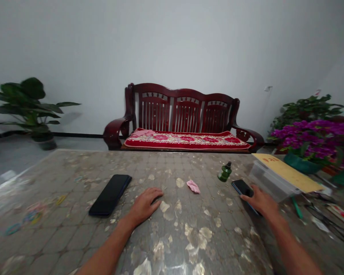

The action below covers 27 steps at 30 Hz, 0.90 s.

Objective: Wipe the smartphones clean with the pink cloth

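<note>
Pinching a small phone [242, 186], the right hand [260, 200] sits near a plastic box [269, 181]; the left hand [146, 204] rests on the counter [195, 214], grip loosely spread.

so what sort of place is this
Probably a living room in a home: a carved wooden bench with a flowered red cushion stands against the wall, and a leafy potted plant stands on the floor at the left.

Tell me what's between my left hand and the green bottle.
In the head view, a crumpled pink scrap lies between your left hand and the green bottle.
</note>
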{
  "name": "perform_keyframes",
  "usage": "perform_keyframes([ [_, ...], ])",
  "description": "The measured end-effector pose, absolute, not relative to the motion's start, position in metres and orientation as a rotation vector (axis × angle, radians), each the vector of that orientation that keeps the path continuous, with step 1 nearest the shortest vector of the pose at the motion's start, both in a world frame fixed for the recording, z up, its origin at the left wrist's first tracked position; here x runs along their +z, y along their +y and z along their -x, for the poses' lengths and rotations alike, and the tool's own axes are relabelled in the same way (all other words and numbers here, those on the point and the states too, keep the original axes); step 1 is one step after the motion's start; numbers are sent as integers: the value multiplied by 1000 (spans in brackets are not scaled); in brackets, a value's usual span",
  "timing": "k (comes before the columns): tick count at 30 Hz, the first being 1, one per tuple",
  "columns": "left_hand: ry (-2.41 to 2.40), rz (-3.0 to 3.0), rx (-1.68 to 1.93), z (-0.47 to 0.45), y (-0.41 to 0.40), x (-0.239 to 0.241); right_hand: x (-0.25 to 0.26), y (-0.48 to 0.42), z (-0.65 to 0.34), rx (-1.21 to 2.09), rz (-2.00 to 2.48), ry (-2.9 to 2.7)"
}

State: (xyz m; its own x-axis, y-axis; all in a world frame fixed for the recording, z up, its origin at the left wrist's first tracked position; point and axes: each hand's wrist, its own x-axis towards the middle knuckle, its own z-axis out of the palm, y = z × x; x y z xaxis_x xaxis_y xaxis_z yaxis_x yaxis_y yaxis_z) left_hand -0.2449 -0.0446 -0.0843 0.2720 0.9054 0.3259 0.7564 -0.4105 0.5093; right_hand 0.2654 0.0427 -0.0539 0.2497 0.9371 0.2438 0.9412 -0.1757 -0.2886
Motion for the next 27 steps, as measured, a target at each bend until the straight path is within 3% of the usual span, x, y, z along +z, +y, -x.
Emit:
perform_keyframes([
  [4,1629,-2324,883,240,-51,-79,-52,36,-229,-223,2075,-1895],
  [10,2136,-2218,1001,249,-63,-59,-62,19,-120,189,1644,-2127],
  [16,2823,-1698,375,286,-77,-26,-58,25,-59,306,1575,-2221],
  [21,2716,-1529,19,310,-83,-25,-65,30,-37,239,1613,-2277],
  [27,2615,-1607,-133,332,-85,-34,-83,33,-36,104,1530,-2297],
])
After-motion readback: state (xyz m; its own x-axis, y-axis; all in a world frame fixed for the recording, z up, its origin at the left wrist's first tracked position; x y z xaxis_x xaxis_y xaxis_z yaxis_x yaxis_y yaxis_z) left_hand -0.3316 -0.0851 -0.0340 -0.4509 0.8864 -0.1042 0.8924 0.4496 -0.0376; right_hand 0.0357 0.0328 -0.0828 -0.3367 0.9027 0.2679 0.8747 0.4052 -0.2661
